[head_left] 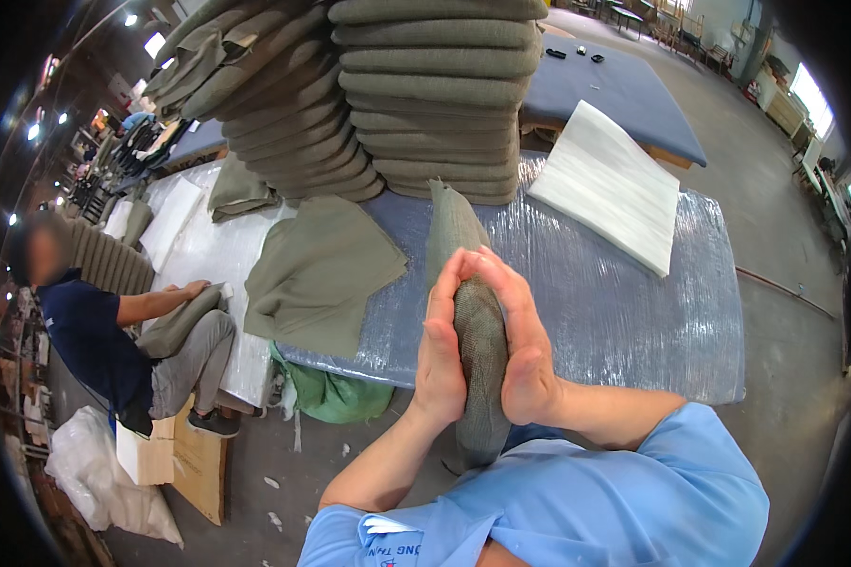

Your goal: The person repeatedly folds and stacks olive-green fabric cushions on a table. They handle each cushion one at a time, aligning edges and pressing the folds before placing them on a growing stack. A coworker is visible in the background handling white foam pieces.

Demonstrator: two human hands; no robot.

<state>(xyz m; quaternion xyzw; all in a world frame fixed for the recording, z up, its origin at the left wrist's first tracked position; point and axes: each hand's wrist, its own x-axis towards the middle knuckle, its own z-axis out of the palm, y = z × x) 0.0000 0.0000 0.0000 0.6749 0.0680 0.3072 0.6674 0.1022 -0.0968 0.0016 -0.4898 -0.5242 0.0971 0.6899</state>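
A grey-green fabric cushion stands on its edge in front of my body, over the near side of the plastic-wrapped table. My left hand presses its palm along the cushion's left face. On the opposite face my right hand presses likewise, so the cushion is squeezed between both palms. The fingertips of the two hands come close together over its upper edge. Its far end tapers to a loose corner. To the left of the cushion, flat grey-green fabric pieces lie on the table.
Tall stacks of grey-green cushions rise at the table's far side. A white foam sheet lies far right on the plastic-wrapped table. At left a co-worker sits handling another cushion. A green bag is below the table's near edge.
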